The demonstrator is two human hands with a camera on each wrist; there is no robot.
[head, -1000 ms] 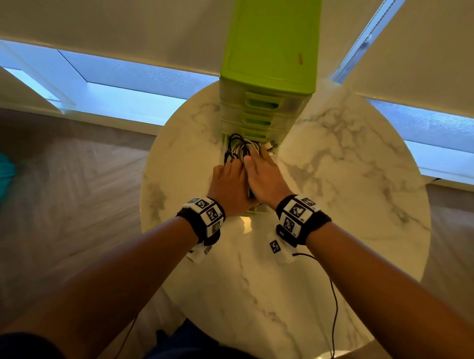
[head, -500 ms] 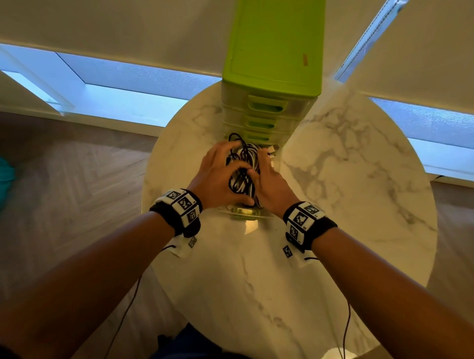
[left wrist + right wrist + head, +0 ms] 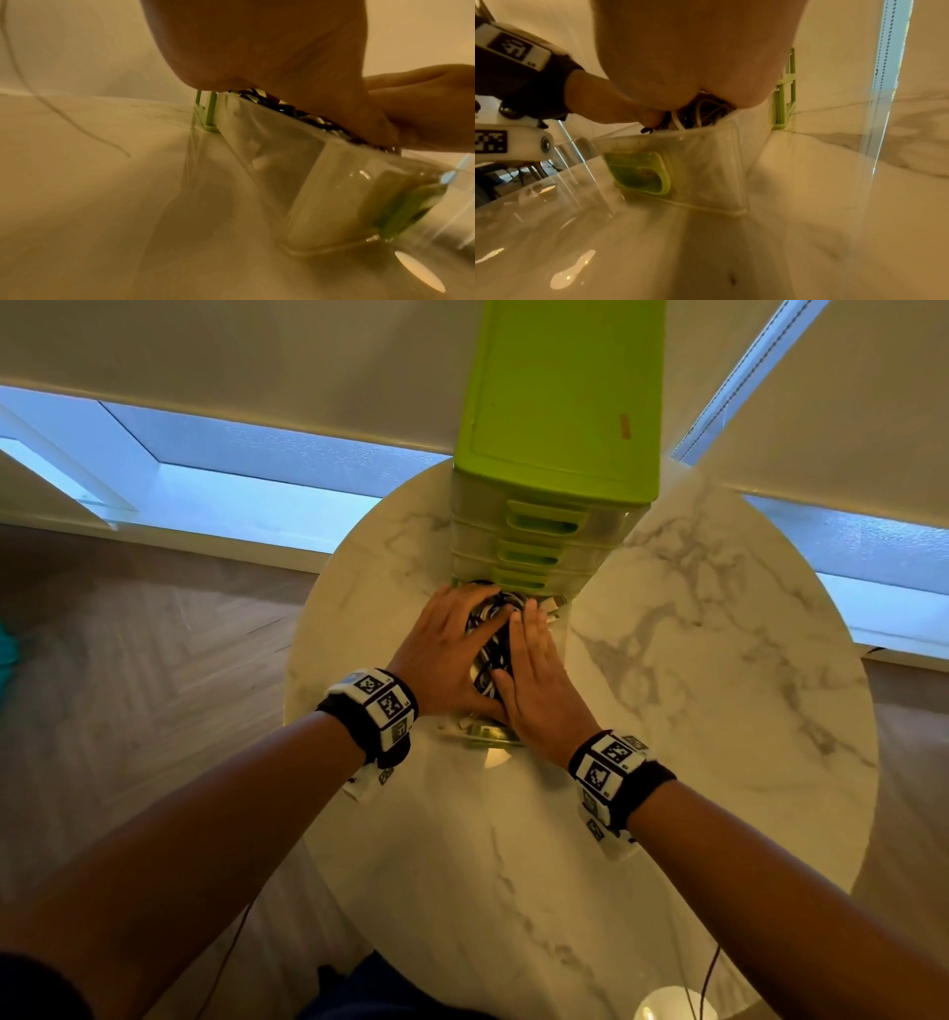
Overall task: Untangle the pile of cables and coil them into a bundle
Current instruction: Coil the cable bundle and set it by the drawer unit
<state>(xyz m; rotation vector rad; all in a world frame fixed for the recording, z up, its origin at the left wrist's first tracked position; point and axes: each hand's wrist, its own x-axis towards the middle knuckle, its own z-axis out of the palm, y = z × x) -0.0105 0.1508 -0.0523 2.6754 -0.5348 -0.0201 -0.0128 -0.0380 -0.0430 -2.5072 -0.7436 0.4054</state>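
A tangle of black and white cables (image 3: 490, 654) lies in a clear pulled-out drawer (image 3: 482, 737) at the foot of a green drawer unit (image 3: 560, 403). My left hand (image 3: 452, 649) arches over the left side of the pile, fingers curled round it and thumb at its near end. My right hand (image 3: 534, 670) lies along the right side, fingers straight and pressing on the cables. The left wrist view shows the cables (image 3: 308, 119) heaped above the drawer wall (image 3: 282, 162). In the right wrist view the cables (image 3: 700, 115) sit under my palm, behind the drawer front (image 3: 693, 158).
The drawer unit stands at the back of a round white marble table (image 3: 693, 660), close to window blinds. Thin wires (image 3: 711, 973) hang from my wrist bands over the near edge. A small white round object (image 3: 672, 1004) sits at the near right edge. Wooden floor lies to the left.
My hands were pressed together on top of the pile. My left wrist has swung out to the left and its fingers have spread over the cables, which now show between my hands.
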